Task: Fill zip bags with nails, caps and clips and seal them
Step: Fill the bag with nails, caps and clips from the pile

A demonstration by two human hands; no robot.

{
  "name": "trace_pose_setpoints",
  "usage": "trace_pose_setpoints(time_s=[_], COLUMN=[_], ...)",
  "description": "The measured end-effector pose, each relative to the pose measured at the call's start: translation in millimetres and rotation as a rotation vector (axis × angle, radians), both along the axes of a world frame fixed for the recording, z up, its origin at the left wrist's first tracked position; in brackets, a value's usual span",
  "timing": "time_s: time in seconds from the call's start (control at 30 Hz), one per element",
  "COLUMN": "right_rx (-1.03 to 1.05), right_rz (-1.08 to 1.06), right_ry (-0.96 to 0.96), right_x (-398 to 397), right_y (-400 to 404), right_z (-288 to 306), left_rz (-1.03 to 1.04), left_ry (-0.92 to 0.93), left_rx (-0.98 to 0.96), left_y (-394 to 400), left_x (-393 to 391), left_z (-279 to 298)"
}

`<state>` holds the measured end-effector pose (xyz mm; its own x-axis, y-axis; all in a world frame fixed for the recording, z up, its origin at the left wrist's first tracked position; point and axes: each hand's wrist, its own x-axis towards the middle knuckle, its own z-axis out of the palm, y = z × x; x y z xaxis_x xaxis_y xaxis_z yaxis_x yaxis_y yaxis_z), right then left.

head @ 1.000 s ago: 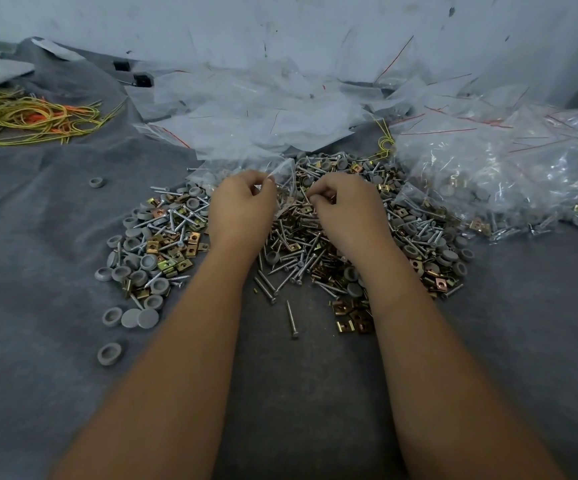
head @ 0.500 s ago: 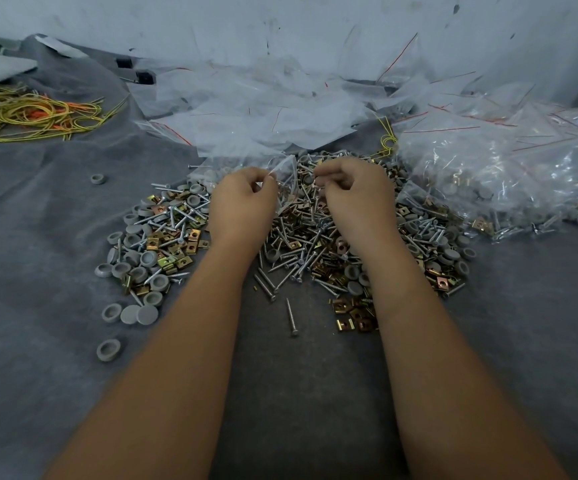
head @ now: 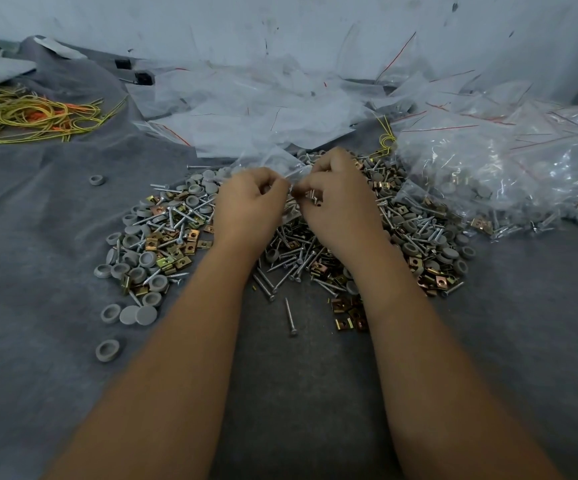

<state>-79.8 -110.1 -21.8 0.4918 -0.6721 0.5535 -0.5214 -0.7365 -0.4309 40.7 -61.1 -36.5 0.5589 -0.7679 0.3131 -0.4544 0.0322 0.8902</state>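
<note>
Over the hardware pile (head: 280, 244) on the grey cloth (head: 38, 220), I see both hands meet at the mouth of one small clear zip bag (head: 291, 168). Compared with a second ago they sit closer together: then there was a clear gap between the knuckles, now the fingertips almost touch. Compared with half a second ago, the right hand is rotated inward.

Left hand (head: 249, 206): fingers curled, pinching the bag's near edge. Right hand (head: 339, 199): curled too, pinching the other side; a brass clip (head: 313, 195) or two shows under its fingers (can't tell if it's held or just lying in the bag).

My read: this is either the last drop-in or the start of pressing the zip shut. Bag contents are mostly hidden by the hands, so fill level is unclear.

Unchanged around them: empty bags (head: 246, 109) heaped behind, filled bags (head: 505, 188) to the right, yellow cord (head: 31, 116) far left. Loose grey caps (head: 138, 313) and one stray nail (head: 290, 315) lie where they were, so nothing has been pulled from the near edge lately.
</note>
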Motion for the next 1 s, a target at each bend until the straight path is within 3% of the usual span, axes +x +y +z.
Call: trace_pose_setpoints(time_s=[0.13,0.27,0.37,0.5,0.57,0.63,0.73,1.0], right_rx=[0.010,0.101,0.194,0.309,0.304,0.301,0.302,0.327], right_rz=[0.035,-0.054,-0.133,-0.126,-0.147,-0.160,-0.163,-0.157], right_ry=[-0.071,-0.186,-0.096,0.170,0.362,0.430,0.349,0.220], right_x=[0.7,-1.2,-4.8,-5.1,-3.9,-3.3,-4.1,-4.7], right_y=[1.2,-0.3,-2.5,-0.9,-0.1,-0.1,-0.5,1.3], right_z=[0.1,5.5,5.4,5.3,5.9,5.1,4.7,6.4], left_rz=[0.011,0.158,0.293,0.342,0.303,0.213,0.076,0.060], left_ry=[-0.010,-0.072,-0.071,0.017,0.004,-0.059,-0.108,-0.072], left_rx=[-0.029,-0.040,-0.127,-0.273,-0.203,-0.027,0.164,0.153], left_y=[-0.8,-2.6,-0.9,1.0,0.1,-0.9,0.1,-0.9], left_x=[0.5,4.5,5.9,7.3,7.3,6.1,2.7,4.3], left_z=[-0.8,-1.2,0.8,3.5,2.6,0.1,0.2,-0.3])
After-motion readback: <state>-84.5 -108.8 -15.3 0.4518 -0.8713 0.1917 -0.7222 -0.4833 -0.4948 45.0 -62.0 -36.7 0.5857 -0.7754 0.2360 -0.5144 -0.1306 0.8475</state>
